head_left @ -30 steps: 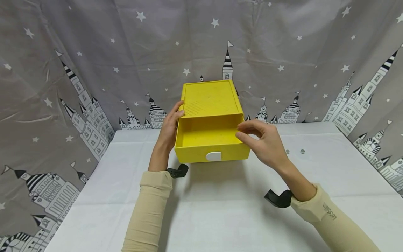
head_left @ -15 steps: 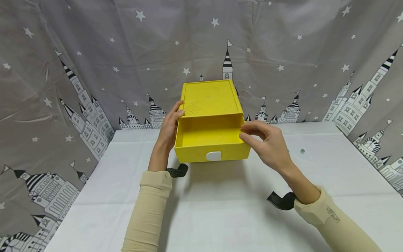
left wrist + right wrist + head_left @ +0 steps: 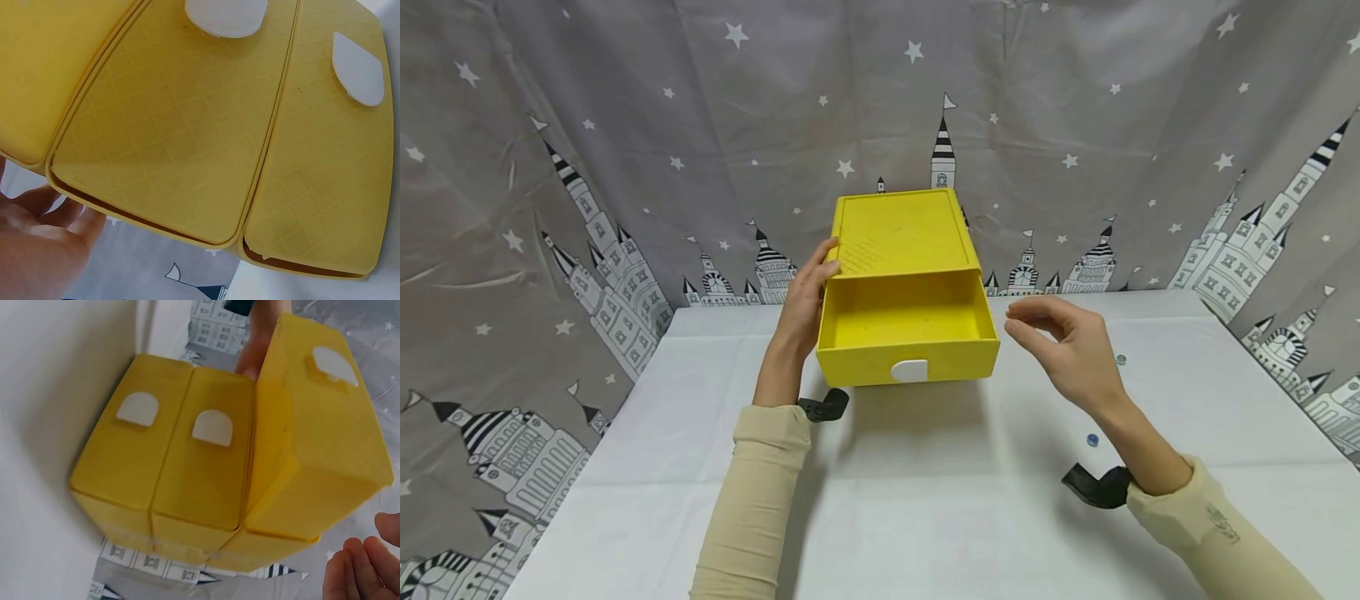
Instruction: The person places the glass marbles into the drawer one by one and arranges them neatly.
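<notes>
Right hand (image 3: 1075, 354), fingers loosely open, has left the pulled-out top drawer (image 3: 908, 333); left hand (image 3: 805, 296) still steadies the cabinet (image 3: 898, 233)

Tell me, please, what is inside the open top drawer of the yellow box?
The open drawer shows only its bare yellow floor and walls. The part still under the box top is covered and cannot be seen.

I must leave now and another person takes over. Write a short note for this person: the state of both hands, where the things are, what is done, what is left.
Left hand: open, pressed against the left side of the yellow drawer box.
Right hand: open, holds nothing, in the air beside the box, apart from it.
Top drawer: pulled out; nothing shows inside. The right wrist view shows the two lower drawers shut.
Small round pieces lie on the white table: one beyond the right hand, a blue one near the right forearm.
Done: drawer opened. Left, probably: pieces into the drawer, then shut it.
</notes>
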The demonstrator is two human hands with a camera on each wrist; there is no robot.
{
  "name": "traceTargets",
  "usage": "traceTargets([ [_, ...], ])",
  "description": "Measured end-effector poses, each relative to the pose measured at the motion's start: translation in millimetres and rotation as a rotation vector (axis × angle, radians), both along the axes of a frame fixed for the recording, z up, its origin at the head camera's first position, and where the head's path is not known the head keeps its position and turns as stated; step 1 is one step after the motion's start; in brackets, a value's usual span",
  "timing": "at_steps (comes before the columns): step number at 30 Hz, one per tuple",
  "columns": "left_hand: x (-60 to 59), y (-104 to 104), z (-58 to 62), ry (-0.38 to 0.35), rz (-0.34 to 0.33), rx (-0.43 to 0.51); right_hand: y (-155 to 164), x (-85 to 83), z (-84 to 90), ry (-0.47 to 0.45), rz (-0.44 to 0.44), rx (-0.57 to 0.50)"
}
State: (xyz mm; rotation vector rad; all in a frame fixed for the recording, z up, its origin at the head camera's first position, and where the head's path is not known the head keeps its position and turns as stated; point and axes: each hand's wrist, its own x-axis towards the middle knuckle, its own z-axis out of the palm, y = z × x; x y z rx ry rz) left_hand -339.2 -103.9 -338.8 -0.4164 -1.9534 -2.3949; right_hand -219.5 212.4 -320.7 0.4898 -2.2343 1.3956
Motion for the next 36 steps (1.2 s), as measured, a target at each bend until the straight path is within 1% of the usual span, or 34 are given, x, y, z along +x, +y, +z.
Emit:
traceTargets([
  [5, 0.0, -0.4, 0.1, -0.005, 0.001, 0.004, 13.0, 1.2, -6.9, -0.035, -0.036, 0.020],
  [11, 0.5, -0.1, 0.2, -0.007, -0.005, 0.000, 33.0, 1.0, -20.1, -0.075, -0.086, 0.032],
  [18, 0.5, 0.1, 0.1, -0.006, -0.012, 0.001, 57.3, -2.3, -34.8, -0.116, -0.138, 0.018],
  [23, 0.4, 0.0, 0.0, -0.006, -0.007, -0.002, 72.5, -7.6, -41.8, -0.161, -0.184, -0.006],
  [27, 0.8, 0.0, 0.2, -0.007, -0.010, 0.001, 83.7, -12.9, -48.1, -0.173, -0.233, -0.011],
  [33, 1.6, -0.2, 0.0, 0.000, -0.009, -0.001, 101.9, -21.4, -61.6, -0.214, -0.336, 0.015],
  [36, 1.3, -0.3, -0.3, 0.004, -0.010, -0.007, 109.8, -24.2, -67.1, -0.242, -0.363, 0.020],
])
